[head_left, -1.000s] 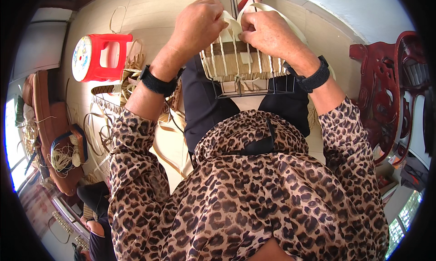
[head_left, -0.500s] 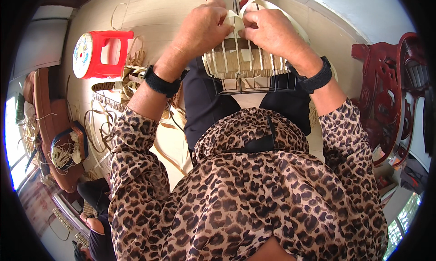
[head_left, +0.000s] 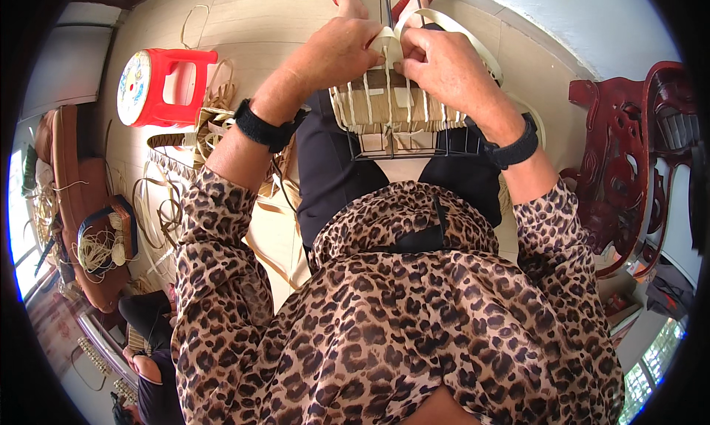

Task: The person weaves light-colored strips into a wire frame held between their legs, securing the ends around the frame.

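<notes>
Across my thighs rests a partly woven basket [head_left: 370,109], with beige strips laced by white cord over a black wire frame [head_left: 403,157]. Both hands are at its far side, a small gap between their fingertips. My left hand [head_left: 340,52] is closed, thumb and fingers pinching a flat cream strip [head_left: 386,39] beside an upright white cord. My right hand [head_left: 451,63] is curled with its fingertips together at the same strip, which loops away behind it to the right. The exact pinch of the right fingertips is partly hidden. Thin black wires stick up beyond the hands.
A red plastic stool [head_left: 168,87] lies on its side to the left, near tangled strips [head_left: 164,203] on the floor. A carved dark-red wooden chair [head_left: 621,151] stands right. At lower left are a brown bench [head_left: 85,225] with coiled cord and another person [head_left: 151,366].
Both hands have come slightly closer to me, and their fingertips have drawn a little apart. The cream strip's loop sits more openly beside my right hand.
</notes>
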`<state>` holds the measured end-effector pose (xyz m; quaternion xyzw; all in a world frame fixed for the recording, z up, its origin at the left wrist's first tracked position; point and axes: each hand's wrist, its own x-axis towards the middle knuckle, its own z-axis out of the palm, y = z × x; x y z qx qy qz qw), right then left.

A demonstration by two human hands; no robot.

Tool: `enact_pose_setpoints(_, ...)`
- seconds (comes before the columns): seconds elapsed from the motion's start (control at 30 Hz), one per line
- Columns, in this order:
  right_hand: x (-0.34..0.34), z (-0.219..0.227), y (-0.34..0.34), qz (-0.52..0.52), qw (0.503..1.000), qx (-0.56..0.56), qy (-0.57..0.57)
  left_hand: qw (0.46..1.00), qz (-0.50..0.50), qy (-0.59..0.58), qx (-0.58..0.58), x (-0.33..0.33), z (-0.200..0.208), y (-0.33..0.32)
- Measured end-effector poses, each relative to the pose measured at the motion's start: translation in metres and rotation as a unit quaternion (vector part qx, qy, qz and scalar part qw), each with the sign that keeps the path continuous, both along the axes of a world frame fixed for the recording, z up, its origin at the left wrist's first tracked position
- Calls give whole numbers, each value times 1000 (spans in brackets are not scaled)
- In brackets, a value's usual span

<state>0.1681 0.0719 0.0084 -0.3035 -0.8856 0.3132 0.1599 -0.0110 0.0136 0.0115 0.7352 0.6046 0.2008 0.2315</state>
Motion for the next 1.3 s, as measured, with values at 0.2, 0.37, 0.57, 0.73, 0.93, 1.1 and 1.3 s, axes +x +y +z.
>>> enact_pose_setpoints(0.2, 5, 6, -3, -5, 996, -73, 56, 998, 49, -24, -20, 5, 1, -5)
enact_pose_setpoints(0.37, 0, 16, -2, -28, 998, -53, -22, 999, 36, -34, -1, -1, -7, -3)
enact_pose_setpoints(0.57, -6, 9, -17, -58, 996, 55, -34, 999, 24, -46, 10, -2, -10, -1)
enact_pose_setpoints(0.73, -7, 6, -19, -64, 993, 93, -29, 996, 72, -50, -22, 1, -6, -2)
enact_pose_setpoints(0.93, -8, 6, -21, -61, 993, 102, -8, 960, 144, -164, -177, -11, -10, -19)
enact_pose_setpoints(1.1, -7, 9, -19, -56, 990, 131, -23, 958, 122, -124, -226, -2, 16, -8)
enact_pose_setpoints(1.3, 18, 19, 2, -56, 990, -122, 35, 955, 65, -66, -282, -10, 7, 12)
